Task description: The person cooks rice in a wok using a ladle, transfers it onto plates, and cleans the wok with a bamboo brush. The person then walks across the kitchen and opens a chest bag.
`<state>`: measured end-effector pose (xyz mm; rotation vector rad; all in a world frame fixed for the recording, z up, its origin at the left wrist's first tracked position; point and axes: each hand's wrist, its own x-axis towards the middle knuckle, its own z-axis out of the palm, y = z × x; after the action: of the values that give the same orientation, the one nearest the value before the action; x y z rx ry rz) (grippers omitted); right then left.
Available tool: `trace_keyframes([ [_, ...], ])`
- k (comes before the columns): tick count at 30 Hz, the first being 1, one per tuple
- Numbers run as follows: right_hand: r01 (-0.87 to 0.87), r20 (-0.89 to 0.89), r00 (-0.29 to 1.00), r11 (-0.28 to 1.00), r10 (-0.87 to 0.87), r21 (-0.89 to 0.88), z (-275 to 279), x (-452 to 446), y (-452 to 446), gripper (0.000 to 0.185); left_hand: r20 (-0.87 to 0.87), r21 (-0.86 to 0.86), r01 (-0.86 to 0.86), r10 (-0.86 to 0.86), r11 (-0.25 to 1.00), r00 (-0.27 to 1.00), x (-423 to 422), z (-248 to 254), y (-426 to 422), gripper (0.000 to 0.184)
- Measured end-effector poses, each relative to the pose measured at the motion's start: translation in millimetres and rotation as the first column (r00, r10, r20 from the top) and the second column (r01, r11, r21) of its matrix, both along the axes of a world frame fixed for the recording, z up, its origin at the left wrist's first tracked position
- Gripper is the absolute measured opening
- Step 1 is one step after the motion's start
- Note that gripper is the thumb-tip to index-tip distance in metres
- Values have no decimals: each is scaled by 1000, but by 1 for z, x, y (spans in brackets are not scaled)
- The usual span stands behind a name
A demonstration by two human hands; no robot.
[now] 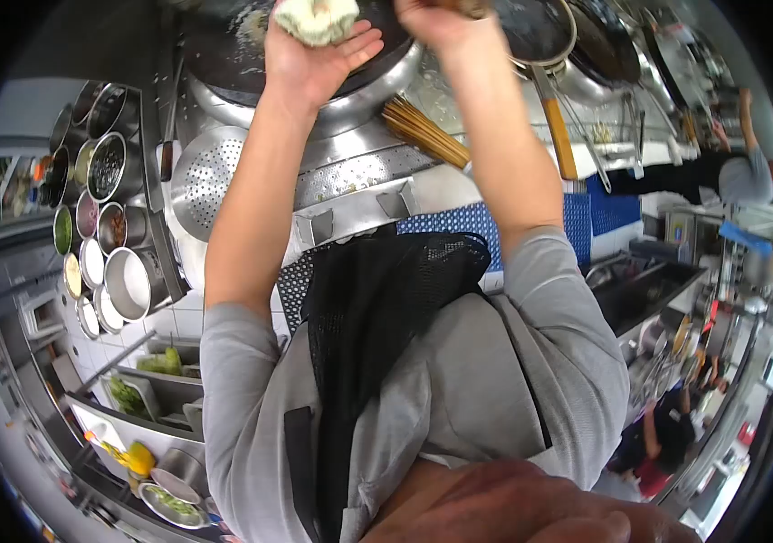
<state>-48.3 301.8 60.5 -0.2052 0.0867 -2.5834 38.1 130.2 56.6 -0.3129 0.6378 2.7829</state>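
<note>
In the head view, the left hand [312, 71] is up near the top edge over a wide dark wok [231, 68]. Its palm is turned upward, with the fingers straight and slightly spread, pointing to the right. A pale, crumpled bundle [317, 22] rests against the palm and the base of the fingers rather than in a closed grip; it may be a folded cloth, but I cannot be sure. The bundle lies beyond the wrist on the left arm's line. It is rounded and shows no clear long axis, only a little more width than depth.

The right hand [441, 25] is off to the right of the bundle, apart from it, so the left hand is the nearer one and the only one touching it. The right hand is blurred and partly cut off by the edge. A brown thing [468, 7] shows at it, yet how tightly the fingers close, or whether they close on it at all, I cannot tell.

Below the hands, a bamboo brush [423, 131] lies on a slant beside the wok, its lower end reaching towards the right forearm. A round strainer [208, 181] sits left of the left forearm, with metal pots [133, 282] further left. To the right is a pan [531, 32] with a wooden handle [557, 136]; a co-worker [744, 176] stands well beyond.
</note>
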Motion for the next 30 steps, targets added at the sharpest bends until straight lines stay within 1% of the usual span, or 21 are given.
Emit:
trace_keyframes([
  [1,115,-88,990,991,-108,70,-10,22,-14,15,32,-75,8,-5,997,999,-3,14,13,60],
  [3,64,132,988,992,-78,109,-13,55,-31,18,-635,374,205,88,905,768,-33,-32,12,38],
  [4,86,136,984,980,-111,179,-19,61,-34,16,-625,315,218,29,924,780,-37,-33,5,25],
  [5,103,142,980,962,-142,251,-31,67,-38,14,-267,157,-88,128,984,955,-13,2,17,23],
  [6,-4,280,954,936,-102,352,-31,66,-46,14,-265,187,-87,135,979,955,-9,2,18,23],
  [7,48,24,997,798,-78,601,-34,81,-32,30,-263,216,-90,146,972,954,-6,-1,13,24],
  [8,157,-180,984,533,-10,832,-44,84,-9,32,-335,175,-22,81,984,939,-6,-20,0,31],
  [9,305,-337,932,213,132,928,-63,90,18,34,251,12,-107,100,994,963,6,-1,-5,49],
  [10,627,-458,756,-318,467,711,-91,104,50,36,191,37,-161,151,986,970,17,0,-12,51],
  [11,827,-291,559,-549,776,123,-112,113,77,40,126,67,-223,213,973,969,25,0,-24,53],
  [12,739,-36,670,-662,742,125,-108,139,89,55,-77,135,-178,190,975,979,33,-11,-42,51],
  [13,761,136,649,-639,749,-113,-160,152,124,66,-138,189,-244,272,951,952,38,-16,-57,50],
  [14,696,74,717,-718,693,-11,-205,151,154,76,-53,283,-226,250,932,967,46,-25,-75,46],
  [16,629,82,735,-722,673,287,-152,170,149,77,2,551,-51,59,833,998,70,-28,-108,45],
  [17,561,-17,786,-702,617,439,-148,177,154,80,51,566,-93,78,819,996,80,-31,-118,46],
  [18,483,-99,840,-653,533,584,-143,182,158,83,42,526,-64,48,848,998,85,-39,-130,48],
  [21,614,-519,776,-245,357,750,-119,182,154,79,10,418,2,-7,908,1000,97,-49,-145,55],
  [24,288,-248,916,-87,314,954,-9,161,56,80,-8,268,51,-50,962,999,102,-49,-139,60],
  [27,667,-337,592,-209,732,715,-14,67,7,90,-40,281,45,-35,959,999,104,-49,-136,59],
  [29,848,-180,480,-401,859,347,-10,31,-39,86,-16,332,-12,18,943,1000,106,-48,-128,57],
  [30,891,-186,394,-324,900,319,-18,7,-45,82,7,363,-46,47,931,999,109,-48,-125,57],
])
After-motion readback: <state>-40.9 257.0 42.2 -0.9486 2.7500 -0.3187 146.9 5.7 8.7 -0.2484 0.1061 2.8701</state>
